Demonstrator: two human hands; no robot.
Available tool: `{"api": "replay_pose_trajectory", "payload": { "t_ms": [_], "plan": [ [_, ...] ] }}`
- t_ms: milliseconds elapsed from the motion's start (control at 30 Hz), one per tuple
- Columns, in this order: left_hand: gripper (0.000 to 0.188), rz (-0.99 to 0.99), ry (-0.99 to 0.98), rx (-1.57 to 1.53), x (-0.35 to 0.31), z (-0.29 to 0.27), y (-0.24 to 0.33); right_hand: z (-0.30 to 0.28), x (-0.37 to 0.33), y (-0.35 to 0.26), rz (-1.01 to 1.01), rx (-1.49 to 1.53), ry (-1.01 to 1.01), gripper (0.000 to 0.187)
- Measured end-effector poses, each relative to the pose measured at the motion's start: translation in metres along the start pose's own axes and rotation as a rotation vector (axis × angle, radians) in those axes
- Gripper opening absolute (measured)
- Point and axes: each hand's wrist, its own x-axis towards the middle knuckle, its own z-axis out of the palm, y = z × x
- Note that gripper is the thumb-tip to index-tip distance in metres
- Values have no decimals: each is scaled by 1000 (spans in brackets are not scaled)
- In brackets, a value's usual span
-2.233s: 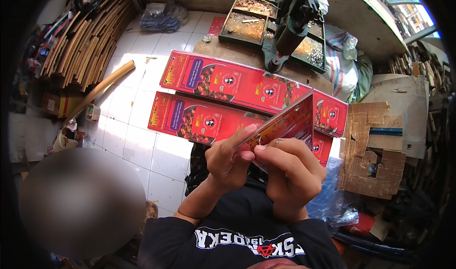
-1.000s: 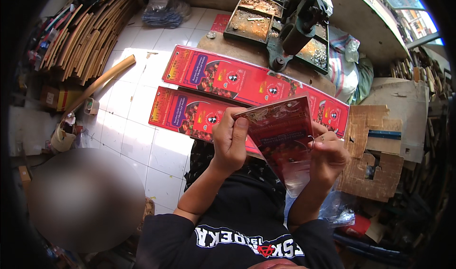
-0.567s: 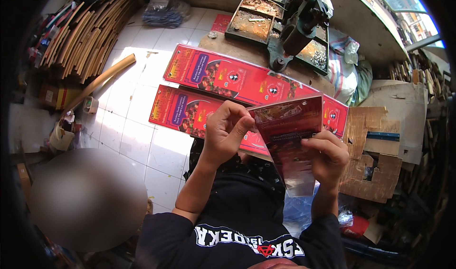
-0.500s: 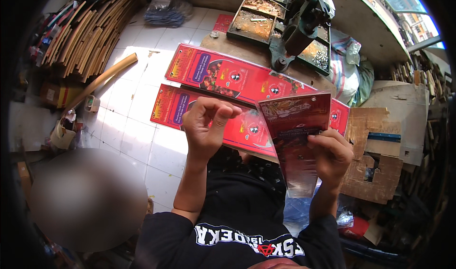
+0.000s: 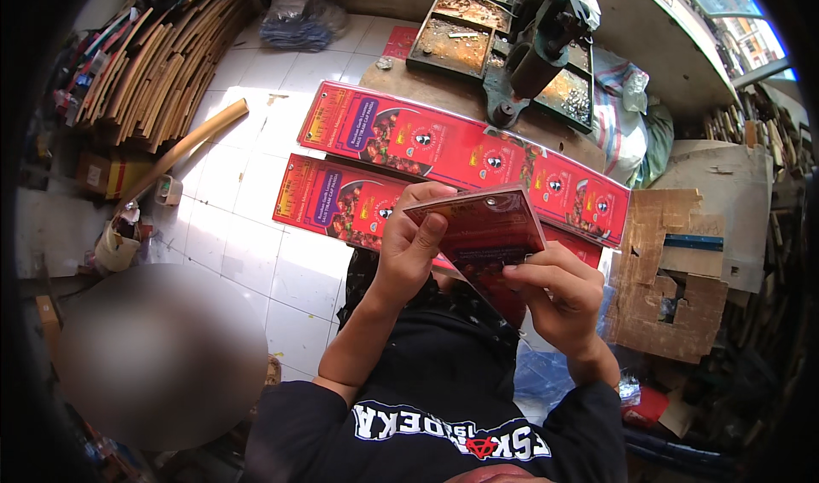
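Observation:
A long red printed card (image 5: pixel 486 231) with a glossy face hangs tilted in front of my chest, held between both hands. My left hand (image 5: pixel 415 242) grips its upper left corner, thumb on the near face. At its right edge, my right hand (image 5: pixel 559 291) pinches it with bent fingers. A small hole shows near the card's top edge. Beyond lie two rows of similar red printed cards, a far row (image 5: pixel 341 125) and a near row (image 5: pixel 311 193), on a brown board. The card and my hands partly hide the near row.
A dark green metal hand press (image 5: pixel 533 65) stands at the far side beside a compartmented tray (image 5: pixel 456 43) of small metal bits. Cardboard sheets (image 5: pixel 162 65) are stacked far left. Cut cardboard (image 5: pixel 674 312) lies at right. A cardboard tube (image 5: pixel 192 146) leans left; a blurred round patch covers the lower left.
My left hand has moved right and taken hold of the card's upper left corner. The card has tipped and shifted lower, and my right hand has moved slightly down and left.

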Motion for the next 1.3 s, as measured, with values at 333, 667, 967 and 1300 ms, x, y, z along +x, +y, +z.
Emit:
{"api": "replay_pose_trajectory", "payload": {
  "t_ms": [333, 667, 967, 1300],
  "plan": [
    [26, 10, -301, -889, 7, 9, -19, -3, 5, -15, -122, 501, 79, 19],
    [35, -98, -165, -735, -11, 21, -6, 62, 21, -7, -215, 296, 242, 24],
    [34, -158, -117, -770, -12, 30, 2, 66, 21, -9, -265, 106, 298, 23],
    [37, -150, -113, -648, -14, 33, 3, 61, 23, -13, -370, -126, 303, 31]
  ]
}}
